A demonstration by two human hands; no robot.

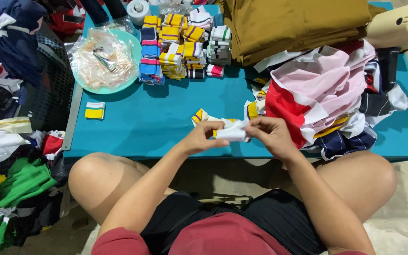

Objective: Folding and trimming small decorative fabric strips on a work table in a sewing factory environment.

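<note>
- The person's bare knees and dark shorts fill the bottom at 6 o'clock, tucked against the near edge of the teal desk (166,123).
- Just above, near the centre, the left hand (203,138) and the right hand (272,134) meet over the desk edge; both pinch a small white cloth strip with yellow stripes (232,131), fingers closed on it from either side.
- At 3 o'clock of the hands lies a loose heap of pink, red, white and navy cloth pieces (322,94), touching the strip's far end.
- At 9 o'clock, well apart, a single yellow-and-white band (94,110) lies flat.
- Farther, at 11 o'clock, a pale green plate (131,80) holds a clear plastic bag.
- At 12 o'clock stand stacks of striped bands (180,45).
- At 1 o'clock lies folded brown fabric (293,26).
</note>
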